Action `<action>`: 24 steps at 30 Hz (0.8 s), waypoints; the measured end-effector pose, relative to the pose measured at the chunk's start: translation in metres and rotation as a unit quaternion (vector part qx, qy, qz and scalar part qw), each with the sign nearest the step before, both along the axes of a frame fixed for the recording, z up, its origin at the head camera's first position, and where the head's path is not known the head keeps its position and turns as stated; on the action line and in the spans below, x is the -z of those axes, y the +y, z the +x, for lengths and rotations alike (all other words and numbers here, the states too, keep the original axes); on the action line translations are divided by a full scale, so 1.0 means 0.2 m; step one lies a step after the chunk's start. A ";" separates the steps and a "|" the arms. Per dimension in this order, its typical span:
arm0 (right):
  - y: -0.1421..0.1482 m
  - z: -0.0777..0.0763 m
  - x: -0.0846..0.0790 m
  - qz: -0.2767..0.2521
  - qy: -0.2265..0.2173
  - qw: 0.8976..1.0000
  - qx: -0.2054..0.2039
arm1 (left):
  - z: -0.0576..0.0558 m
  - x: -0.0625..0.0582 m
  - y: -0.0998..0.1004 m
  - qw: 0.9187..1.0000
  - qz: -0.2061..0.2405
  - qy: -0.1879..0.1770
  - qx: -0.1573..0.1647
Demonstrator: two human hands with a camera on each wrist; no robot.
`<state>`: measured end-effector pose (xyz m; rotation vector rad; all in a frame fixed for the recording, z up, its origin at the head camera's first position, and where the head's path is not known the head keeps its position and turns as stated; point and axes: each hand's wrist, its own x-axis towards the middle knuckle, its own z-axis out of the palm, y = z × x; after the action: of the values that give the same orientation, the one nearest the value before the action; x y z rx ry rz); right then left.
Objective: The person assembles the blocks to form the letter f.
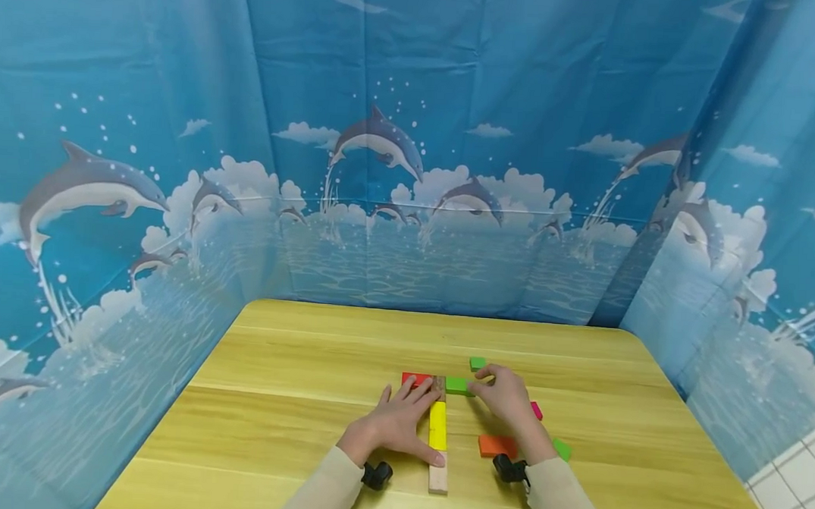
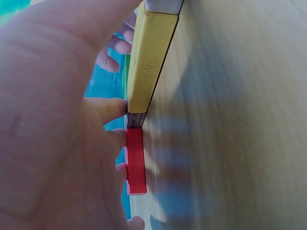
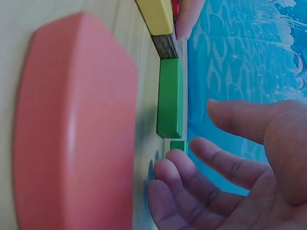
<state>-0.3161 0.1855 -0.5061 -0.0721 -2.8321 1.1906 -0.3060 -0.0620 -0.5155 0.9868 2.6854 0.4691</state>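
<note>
Wooden blocks form a T on the table. A red block [image 1: 410,378] and a green block [image 1: 456,386] flank a dark brown block [image 1: 440,392]. Below it run a yellow block [image 1: 437,429] and a pale wood block [image 1: 438,480]. My left hand [image 1: 395,423] lies spread over this shape, fingertips on the red and brown blocks, thumb over the pale one. My right hand [image 1: 506,397] is at the green block's outer end. In the right wrist view, its thumb and loosely bent fingers [image 3: 235,165] stand apart with nothing between them.
A small green block [image 1: 477,363] lies just beyond the crossbar. By my right forearm are an orange block [image 1: 497,446], a pink block [image 1: 536,410] and another green block [image 1: 562,448], partly hidden. A blue dolphin curtain [image 1: 407,270] hangs behind the wooden table [image 1: 270,431].
</note>
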 end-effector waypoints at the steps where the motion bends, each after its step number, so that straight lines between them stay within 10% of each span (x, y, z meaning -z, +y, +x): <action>1: 0.00 0.01 0.00 -0.001 0.002 1.000 -0.005 | 0.00 0.00 0.00 1.000 0.001 -0.003 0.000; 24: 0.18 0.19 -0.01 -0.027 -0.033 0.978 -0.203 | 0.01 0.01 0.00 1.000 -0.006 -0.002 0.001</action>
<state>-0.2778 0.2216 -0.5039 0.4971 -2.9604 1.3539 -0.3050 -0.0627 -0.5176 0.9840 2.6809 0.4537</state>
